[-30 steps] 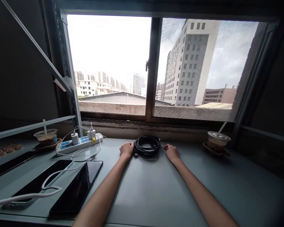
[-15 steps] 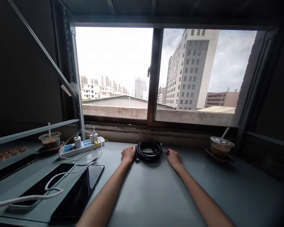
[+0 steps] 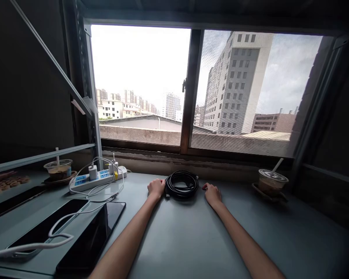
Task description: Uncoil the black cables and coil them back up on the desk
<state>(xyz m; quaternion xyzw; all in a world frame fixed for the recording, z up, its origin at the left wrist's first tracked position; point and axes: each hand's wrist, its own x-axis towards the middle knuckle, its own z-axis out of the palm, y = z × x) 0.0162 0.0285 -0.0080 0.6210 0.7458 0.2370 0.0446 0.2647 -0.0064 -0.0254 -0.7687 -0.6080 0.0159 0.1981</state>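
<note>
A coiled black cable (image 3: 182, 186) lies on the grey table (image 3: 182, 240) below the window, with its plug ends at the coil's edge. My left hand (image 3: 156, 188) rests on the table just left of the coil, its fingers curled closed with nothing seen in them. To the right of the coil, a small gap away, my right hand (image 3: 212, 193) rests on the table, fingers curled in; whether anything is under them is hidden.
On the left are a white power strip (image 3: 104, 179) with chargers and white cables, a dark tablet (image 3: 91, 238), a phone (image 3: 49, 228) and a drink cup (image 3: 58, 170). Another cup (image 3: 272, 181) stands on a coaster at the right.
The view has shifted slightly, so things on the left sit a little further left. Both hands and the coil keep their places on the table.
</note>
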